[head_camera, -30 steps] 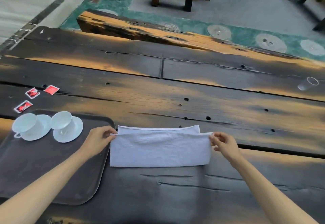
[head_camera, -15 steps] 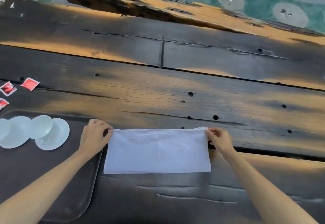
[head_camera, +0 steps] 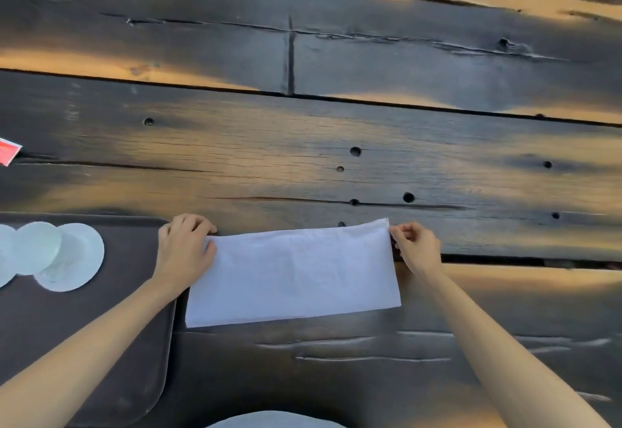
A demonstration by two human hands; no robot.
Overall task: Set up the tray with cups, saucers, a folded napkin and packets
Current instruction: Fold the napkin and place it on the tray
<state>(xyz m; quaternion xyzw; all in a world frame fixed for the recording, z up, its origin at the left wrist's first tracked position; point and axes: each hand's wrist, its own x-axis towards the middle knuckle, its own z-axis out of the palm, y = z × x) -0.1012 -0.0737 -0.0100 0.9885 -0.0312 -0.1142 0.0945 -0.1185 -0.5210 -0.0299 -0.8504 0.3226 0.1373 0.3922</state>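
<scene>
we are working over the scorched plank tabletop (head_camera: 303, 165), with the dark tray (head_camera: 128, 326) lying at its left and carrying two white cups on saucers (head_camera: 72, 259). the white napkin (head_camera: 292, 276) is lying folded to a long band just beside the tray. our left hand (head_camera: 183, 252) and right hand (head_camera: 417, 249) are each pinching a far corner of it. if one pinch is slipping, the layers may be skewing. a red packet (head_camera: 8, 153) is waiting off-tray.
</scene>
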